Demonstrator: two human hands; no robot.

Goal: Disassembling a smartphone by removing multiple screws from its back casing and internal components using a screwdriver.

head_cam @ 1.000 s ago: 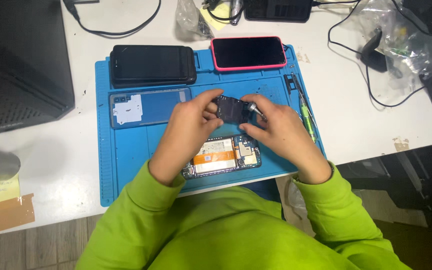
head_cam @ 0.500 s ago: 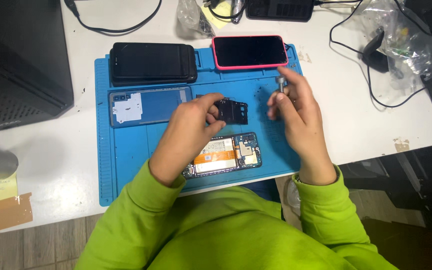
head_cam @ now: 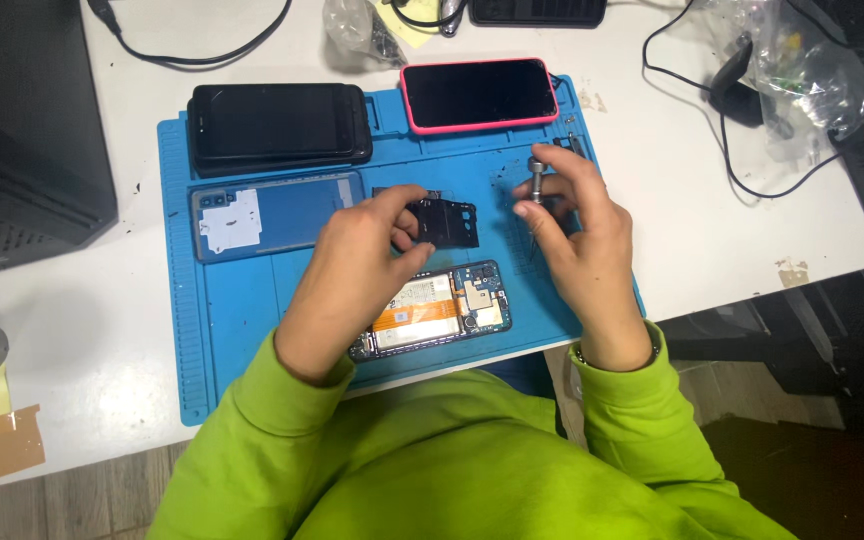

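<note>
My left hand (head_cam: 357, 265) pinches a small black plastic cover plate (head_cam: 444, 222) and holds it just above the blue work mat (head_cam: 212, 330). My right hand (head_cam: 577, 235) grips a thin metal screwdriver (head_cam: 536, 178) upright, to the right of the plate. Below both hands lies an opened phone (head_cam: 437, 310) with its circuit board and orange flex cable exposed; my left wrist hides its left end. A blue back cover (head_cam: 272, 215) lies on the mat to the left of my left hand.
A black phone (head_cam: 277, 122) and a pink-cased phone (head_cam: 479, 93) lie at the mat's far edge. A dark computer case (head_cam: 22, 130) stands at the left. Cables (head_cam: 752, 170) and a plastic bag (head_cam: 802, 60) occupy the right side of the white table (head_cam: 72, 330).
My right hand let go of the black plate, moved right and picked up the screwdriver, now held upright. My left hand keeps the plate in about the same place.
</note>
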